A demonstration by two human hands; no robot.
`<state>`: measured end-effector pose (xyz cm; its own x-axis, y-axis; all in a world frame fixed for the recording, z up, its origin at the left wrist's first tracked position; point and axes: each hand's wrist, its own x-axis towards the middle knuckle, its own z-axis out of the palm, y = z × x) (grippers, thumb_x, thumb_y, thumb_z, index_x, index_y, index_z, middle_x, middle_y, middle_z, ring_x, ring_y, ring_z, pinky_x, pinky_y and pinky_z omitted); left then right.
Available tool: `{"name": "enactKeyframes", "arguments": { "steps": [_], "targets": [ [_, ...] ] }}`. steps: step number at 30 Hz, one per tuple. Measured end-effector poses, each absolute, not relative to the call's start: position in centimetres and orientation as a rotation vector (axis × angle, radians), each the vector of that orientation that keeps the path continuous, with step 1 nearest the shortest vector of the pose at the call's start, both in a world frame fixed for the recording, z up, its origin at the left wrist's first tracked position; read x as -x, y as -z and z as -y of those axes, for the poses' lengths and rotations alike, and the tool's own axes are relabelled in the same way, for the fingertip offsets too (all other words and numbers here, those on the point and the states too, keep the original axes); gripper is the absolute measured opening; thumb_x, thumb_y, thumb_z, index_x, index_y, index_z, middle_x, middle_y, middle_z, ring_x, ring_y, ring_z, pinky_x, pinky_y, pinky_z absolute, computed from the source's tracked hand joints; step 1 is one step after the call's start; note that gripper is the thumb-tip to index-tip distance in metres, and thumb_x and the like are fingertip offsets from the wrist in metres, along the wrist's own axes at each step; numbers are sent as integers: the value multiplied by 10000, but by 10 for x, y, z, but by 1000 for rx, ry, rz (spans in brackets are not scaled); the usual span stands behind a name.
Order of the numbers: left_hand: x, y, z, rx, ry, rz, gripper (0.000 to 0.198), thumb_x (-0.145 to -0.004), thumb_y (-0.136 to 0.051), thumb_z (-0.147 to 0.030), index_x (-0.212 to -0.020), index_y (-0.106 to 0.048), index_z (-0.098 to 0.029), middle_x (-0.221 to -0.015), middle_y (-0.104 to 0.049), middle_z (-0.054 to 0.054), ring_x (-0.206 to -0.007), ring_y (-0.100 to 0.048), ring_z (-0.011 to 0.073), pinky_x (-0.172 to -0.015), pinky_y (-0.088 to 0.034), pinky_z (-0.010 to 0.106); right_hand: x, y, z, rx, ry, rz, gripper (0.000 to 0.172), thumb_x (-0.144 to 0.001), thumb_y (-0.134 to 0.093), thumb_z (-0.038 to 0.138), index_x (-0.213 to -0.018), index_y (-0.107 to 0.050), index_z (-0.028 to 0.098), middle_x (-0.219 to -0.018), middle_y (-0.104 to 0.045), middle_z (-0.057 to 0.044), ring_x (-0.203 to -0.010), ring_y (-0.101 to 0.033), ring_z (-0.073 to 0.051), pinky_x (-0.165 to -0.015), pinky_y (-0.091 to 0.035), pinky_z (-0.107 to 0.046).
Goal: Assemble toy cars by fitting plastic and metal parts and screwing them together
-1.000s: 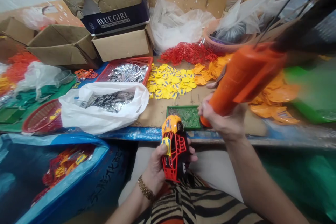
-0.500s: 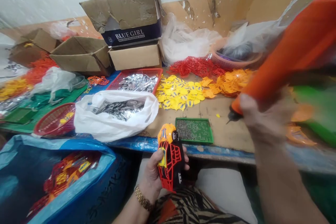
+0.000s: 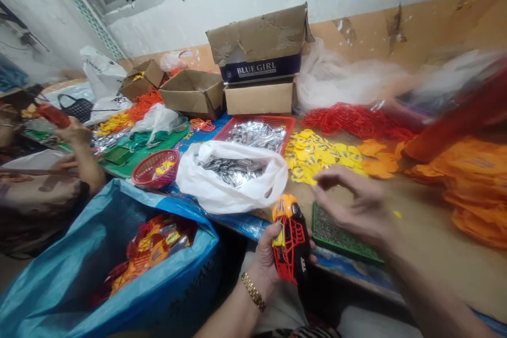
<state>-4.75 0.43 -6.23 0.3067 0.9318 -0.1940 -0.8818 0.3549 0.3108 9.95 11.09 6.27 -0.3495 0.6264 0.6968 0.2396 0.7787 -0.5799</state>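
Note:
My left hand is closed around a toy car body with an orange top end, red lattice bars, a yellow panel and black sides. It holds the car above my lap, at the table's front edge. My right hand, a little blurred, hovers over the table with thumb and forefinger curved and a gap between them; I see nothing held. Its fingertips are by the pile of yellow pieces. Below that hand lies a green tray of small metal parts, partly covered. A red-orange power screwdriver stands blurred at the right, apart from my hand.
A white plastic bag and a red basket hold silvery parts. Orange pieces are heaped at right, cardboard boxes behind. A blue sack with assembled toys stands at left. Another person's hand shows beyond.
My right hand has let go of the power screwdriver and moved left towards the yellow pieces. The view has turned left, bringing another person into sight. My left hand still holds the toy car body.

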Motion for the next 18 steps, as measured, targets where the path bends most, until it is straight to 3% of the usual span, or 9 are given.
{"name": "enactKeyframes", "arguments": {
  "steps": [3,7,11,15,18],
  "targets": [
    [46,68,-7,-144,-1202,-351,566,-759,-702,-540,-1056,-716,-58,-989,-750,180,-896,-716,310,-781,-551,412,-64,-57,-140,602,-546,2079,50,-852,-601,203,-830,-638,175,-720,-656,-7,-624,-614,-126,-596,-502,-253],
    [51,69,-17,-115,-1181,-303,571,-739,-727,-497,-1070,-704,-32,-972,-745,164,-822,-718,261,-699,-568,364,-32,-53,-189,736,-477,2298,125,-842,-537,217,-829,-645,156,-740,-665,-27,-653,-607,-137,-630,-482,-258],
    [53,73,-29,-143,-1214,-233,588,-718,-743,-519,-1049,-708,-35,-951,-743,167,-821,-719,275,-629,-555,335,-7,-46,-239,948,-320,2434,160,-825,-497,157,-814,-656,149,-778,-678,-59,-691,-604,-165,-636,-439,-274],
    [50,79,-30,-181,-1198,-233,592,-706,-729,-567,-1016,-733,-63,-974,-746,206,-910,-713,373,-760,-556,457,24,-36,-273,1057,-166,2674,134,-895,-546,191,-923,-668,143,-932,-690,-72,-885,-638,-200,-782,-493,-331],
    [51,78,-25,-146,-1168,-252,622,-689,-746,-521,-1160,-703,-117,-1019,-748,212,-997,-695,427,-880,-515,553,50,-28,-285,1052,-67,2865,222,-938,-605,333,-1047,-648,144,-1098,-662,-73,-1062,-618,-219,-941,-502,-439]
  ]
}}
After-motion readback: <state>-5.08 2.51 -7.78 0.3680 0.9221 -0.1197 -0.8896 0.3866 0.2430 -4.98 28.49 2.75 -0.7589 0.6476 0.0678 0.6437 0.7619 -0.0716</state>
